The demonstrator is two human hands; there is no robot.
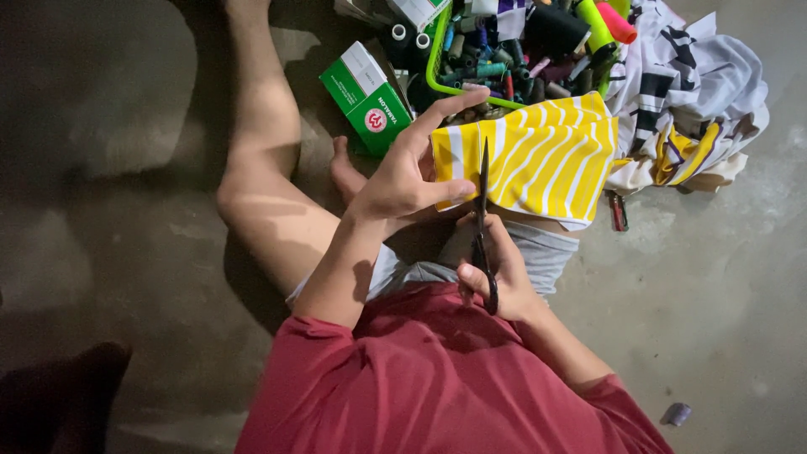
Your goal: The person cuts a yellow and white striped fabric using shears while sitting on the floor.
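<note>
I sit on a concrete floor in a red shirt and grey shorts. My left hand [403,172] pinches the left edge of a yellow cloth with white stripes [546,155], holding it up flat over my lap. My right hand [496,273] grips the handles of black scissors [482,210]. The blades point away from me and lie across the cloth near its left edge.
A green wire basket [437,71] full of thread spools stands beyond the cloth. A green and white box [366,97] lies to its left. A pile of white, black and yellow fabric [698,92] sits at the upper right. A small scrap [677,414] lies lower right.
</note>
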